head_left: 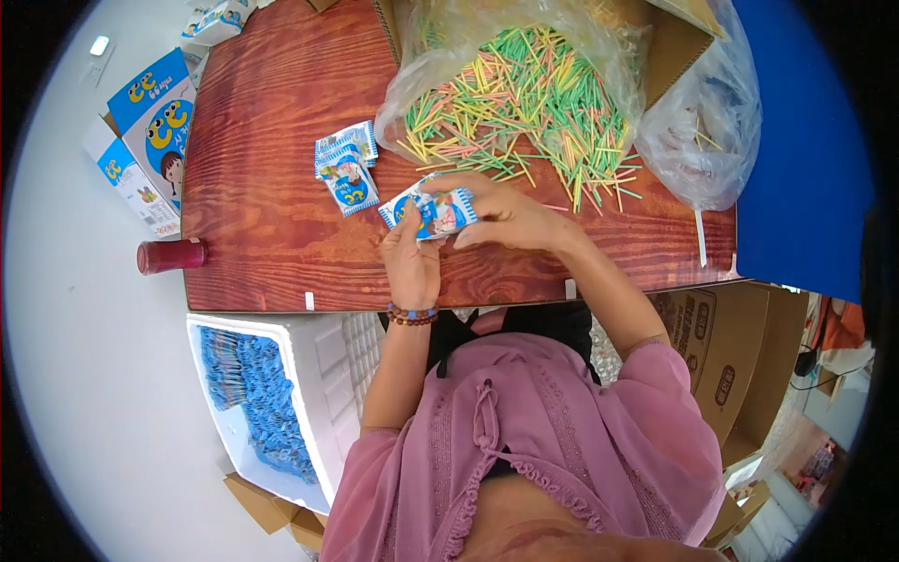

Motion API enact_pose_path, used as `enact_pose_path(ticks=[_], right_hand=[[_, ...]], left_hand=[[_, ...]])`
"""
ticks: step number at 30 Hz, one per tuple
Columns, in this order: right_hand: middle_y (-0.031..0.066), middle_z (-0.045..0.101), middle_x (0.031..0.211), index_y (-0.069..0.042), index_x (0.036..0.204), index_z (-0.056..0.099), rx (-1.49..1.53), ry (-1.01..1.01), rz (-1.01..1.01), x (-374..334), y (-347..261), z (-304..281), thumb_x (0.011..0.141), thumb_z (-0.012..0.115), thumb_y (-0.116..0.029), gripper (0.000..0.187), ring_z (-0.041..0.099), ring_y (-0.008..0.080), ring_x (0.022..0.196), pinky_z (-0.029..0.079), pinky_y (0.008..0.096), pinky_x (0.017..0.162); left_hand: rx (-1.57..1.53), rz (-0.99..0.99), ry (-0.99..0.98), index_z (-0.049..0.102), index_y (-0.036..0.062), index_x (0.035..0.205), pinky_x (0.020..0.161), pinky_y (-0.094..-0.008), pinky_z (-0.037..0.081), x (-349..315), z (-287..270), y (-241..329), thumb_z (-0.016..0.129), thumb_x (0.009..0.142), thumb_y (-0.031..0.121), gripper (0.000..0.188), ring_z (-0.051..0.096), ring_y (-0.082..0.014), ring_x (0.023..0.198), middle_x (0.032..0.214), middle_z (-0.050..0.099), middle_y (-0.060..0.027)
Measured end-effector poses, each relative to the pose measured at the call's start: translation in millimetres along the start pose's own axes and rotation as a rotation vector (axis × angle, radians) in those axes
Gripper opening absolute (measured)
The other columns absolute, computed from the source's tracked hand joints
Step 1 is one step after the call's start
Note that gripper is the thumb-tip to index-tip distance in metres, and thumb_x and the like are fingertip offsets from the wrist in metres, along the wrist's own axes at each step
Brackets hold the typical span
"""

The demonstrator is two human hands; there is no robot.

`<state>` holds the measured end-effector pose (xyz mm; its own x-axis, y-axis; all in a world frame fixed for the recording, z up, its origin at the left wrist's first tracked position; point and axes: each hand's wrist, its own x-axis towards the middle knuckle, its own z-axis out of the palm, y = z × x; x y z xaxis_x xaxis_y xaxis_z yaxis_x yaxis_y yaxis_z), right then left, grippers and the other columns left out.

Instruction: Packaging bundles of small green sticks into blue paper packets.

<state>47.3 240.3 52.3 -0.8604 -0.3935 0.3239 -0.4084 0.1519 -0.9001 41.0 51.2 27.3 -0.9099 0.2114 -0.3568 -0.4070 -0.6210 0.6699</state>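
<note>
Both my hands meet over the near middle of the red wood-grain table, around small blue-and-white sachets (pixel 448 215). My left hand (pixel 410 260) pinches the left part with thumb and fingers. From the right, my right hand (pixel 506 214) grips the sachets' upper and right edges with curved fingers. They seem to be two overlapping sachets, but the fingers hide where one ends. Just left of my hands lies a small loose pile of similar sachets (pixel 352 190). Beyond my right hand spreads a heap of thin yellow, green and pink sticks (pixel 534 103), spilling from a clear plastic bag (pixel 398 94).
A clear bag with a few sticks (pixel 702 155) sits at the table's right. Left are a red-capped jar (pixel 171 256) and printed cartons (pixel 154 140). Below the table edge, a white foam box (pixel 323 375) holds many blue sachets; a cardboard box (pixel 740 361) stands right.
</note>
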Motion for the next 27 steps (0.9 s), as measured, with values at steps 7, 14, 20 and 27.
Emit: enact_pose_path(ticks=[7, 14, 20, 27], right_hand=[[0.0094, 0.058, 0.123, -0.007, 0.097, 0.068, -0.672, 0.127, 0.045, 62, 47, -44, 0.082, 0.064, -0.014, 0.017, 0.052, 0.0282, 0.115, 0.042, 0.0421, 0.097], [0.0085, 0.056, 0.120, -0.010, 0.113, 0.062, -1.200, -0.099, -0.042, 106, 81, -48, 0.078, 0.062, -0.011, 0.036, 0.049, 0.0280, 0.119, 0.039, 0.0433, 0.098], [0.0070, 0.057, 0.121, -0.011, 0.113, 0.060, -1.261, -0.196, -0.021, 116, 90, -45, 0.080, 0.061, -0.012, 0.033, 0.052, 0.0276, 0.116, 0.041, 0.0440, 0.096], [0.0078, 0.064, 0.110, -0.011, 0.107, 0.061, -1.132, -0.124, 0.072, 114, 100, -49, 0.083, 0.059, -0.018, 0.025, 0.058, 0.0278, 0.108, 0.040, 0.0447, 0.095]], left_hand=[[-0.013, 0.101, 0.081, 0.066, 0.0016, 0.098, 0.075, -0.0297, 0.053, -5, -14, 15, 0.058, 0.098, 0.026, 0.026, 0.067, -0.0142, 0.088, 0.098, 0.070, -0.0065], [-0.066, 0.110, 0.118, 0.066, 0.0031, 0.096, 0.078, -0.0294, 0.052, -10, -30, 20, 0.056, 0.099, 0.025, 0.024, 0.066, -0.0126, 0.087, 0.098, 0.070, -0.0051], [-0.092, 0.077, 0.104, 0.067, 0.0035, 0.096, 0.078, -0.0291, 0.052, -8, -33, 22, 0.056, 0.099, 0.025, 0.024, 0.066, -0.0126, 0.088, 0.099, 0.070, -0.0045], [-0.108, 0.090, 0.106, 0.067, 0.0034, 0.097, 0.077, -0.0278, 0.053, -8, -36, 19, 0.056, 0.099, 0.024, 0.023, 0.066, -0.0118, 0.088, 0.098, 0.070, -0.0042]])
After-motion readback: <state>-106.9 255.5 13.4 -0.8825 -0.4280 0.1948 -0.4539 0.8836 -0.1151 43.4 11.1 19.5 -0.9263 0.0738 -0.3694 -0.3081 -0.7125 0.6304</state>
